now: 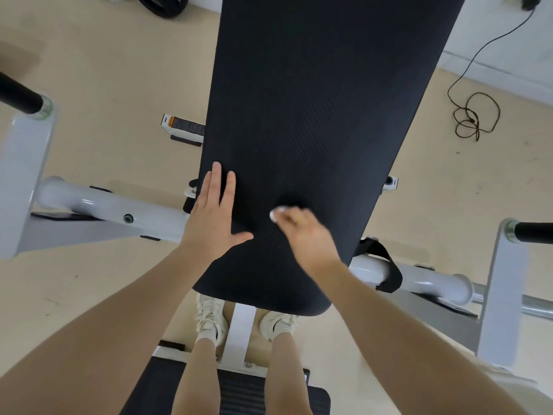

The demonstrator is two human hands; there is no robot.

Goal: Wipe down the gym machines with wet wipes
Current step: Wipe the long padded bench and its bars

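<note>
wet wipe (276,213) | clutched in right hand (308,232) | left hand (214,214) flat, fingers straight, on bench pad (329,100)

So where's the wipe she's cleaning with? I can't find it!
Find the long black bench pad running up the middle of the picture. Two hands are on its near end: the left hand lies flat, and the right hand is blurred. The wet wipe is the small white wad poking out of the right hand's fingers, the only white thing on the black pad.
</note>
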